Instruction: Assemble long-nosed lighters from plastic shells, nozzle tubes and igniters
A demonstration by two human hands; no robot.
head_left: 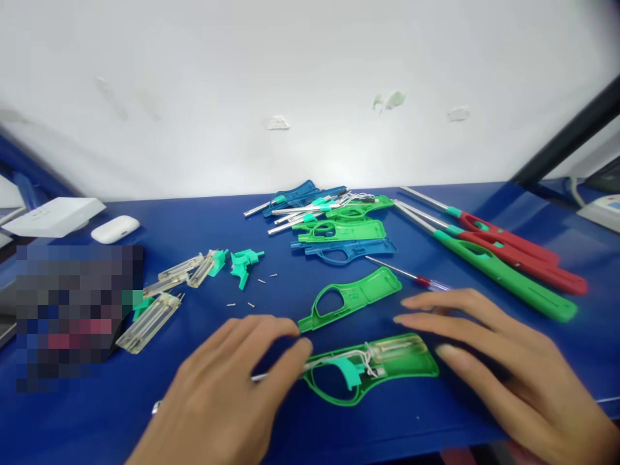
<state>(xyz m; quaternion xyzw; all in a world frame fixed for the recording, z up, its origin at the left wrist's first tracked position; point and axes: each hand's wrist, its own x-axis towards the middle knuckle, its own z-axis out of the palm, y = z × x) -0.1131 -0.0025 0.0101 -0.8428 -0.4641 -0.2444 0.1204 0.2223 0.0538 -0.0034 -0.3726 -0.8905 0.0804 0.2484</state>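
Observation:
An opened green lighter half (pixel 397 371) lies on the blue table in front of me, with a clear fuel tank (pixel 400 349), a teal trigger (pixel 346 371), white wires and a thin metal tube in it. My left hand (pixel 237 381) has its thumb and index finger closed round the lighter's narrow front end, where the tube emerges. Spread apart, the fingers of my right hand (pixel 498 355) hover by the handle end, holding nothing. Just behind lies the matching green half shell (pixel 361 297), its hollow side up. A screwdriver (pixel 416 278) rests beyond my right hand.
At the back is a pile of blue half shells (pixel 339 252), green shells and metal tubes. Whole red lighters (pixel 523 252) and a green lighter (pixel 508 278) lie right. To the left are clear tanks (pixel 150 323), teal triggers (pixel 242 265), small screws (pixel 250 305) and a white case (pixel 115 229).

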